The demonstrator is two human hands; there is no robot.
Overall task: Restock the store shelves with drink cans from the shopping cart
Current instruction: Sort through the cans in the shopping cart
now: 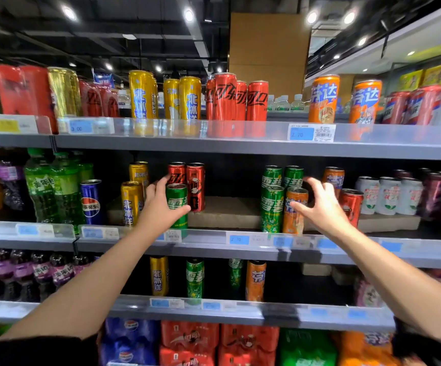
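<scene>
My left hand [160, 206] grips a green can [177, 204] at the front of the middle shelf [240, 249], just ahead of two red cans [195, 186]. My right hand [319, 204] reaches to an orange can [294, 211] standing beside a green can [272, 208]; its fingers spread around the orange can's right side and touch it. More green cans [282, 177] stand behind that pair. A bare stretch of shelf lies between the two hands. The shopping cart is out of view.
The top shelf [240, 138] carries yellow, red and orange cans. Yellow cans [132, 199], a blue can [91, 202] and green bottles stand left of my left hand. White and dark cans stand at the right. Lower shelves hold cans and multipacks.
</scene>
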